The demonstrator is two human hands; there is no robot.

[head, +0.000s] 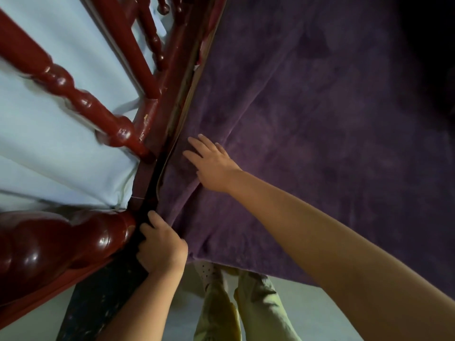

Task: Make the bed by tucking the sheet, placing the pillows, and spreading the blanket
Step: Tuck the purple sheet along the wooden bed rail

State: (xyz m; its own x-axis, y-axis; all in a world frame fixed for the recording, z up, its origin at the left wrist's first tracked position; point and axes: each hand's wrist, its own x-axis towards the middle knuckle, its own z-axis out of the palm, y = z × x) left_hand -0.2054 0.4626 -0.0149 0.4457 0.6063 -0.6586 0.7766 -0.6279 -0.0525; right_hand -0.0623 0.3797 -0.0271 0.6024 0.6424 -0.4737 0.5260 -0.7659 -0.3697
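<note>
So the biggest thing here is the purple blanket (307, 119), a fuzzy plush one spread over pretty much the whole top of the bed, with soft folds running toward the near corner and its near edge hanging a bit over the side. Next to it along the far-left edge of the bed is the red wooden bed frame (170, 77), glossy, with turned spindles (81, 99) and a fat rounded corner post (49, 247) at the near-left corner. Behind the spindles there's a pale blue-white wall (49, 156), could be fabric, can't really tell. Below the blanket's near edge you get a light floor (307, 313) and the person's pale yellow-green trousers (246, 308). No containers anywhere, just bedding and frame. A thin light strip (172, 134) runs between the blanket edge and the frame rail, maybe piping or the mattress edge, hard to say. Right hand (211, 163) is open and flat, fingers spread, palm pressing on the blanket just beside the frame edge. Left hand (160, 244) is clenched at the near-left corner right by the post, fingers curled down into the dark gap between blanket and frame; looks like it's gripping the blanket's edge, but the fingertips are hidden so I can't be sure.
</note>
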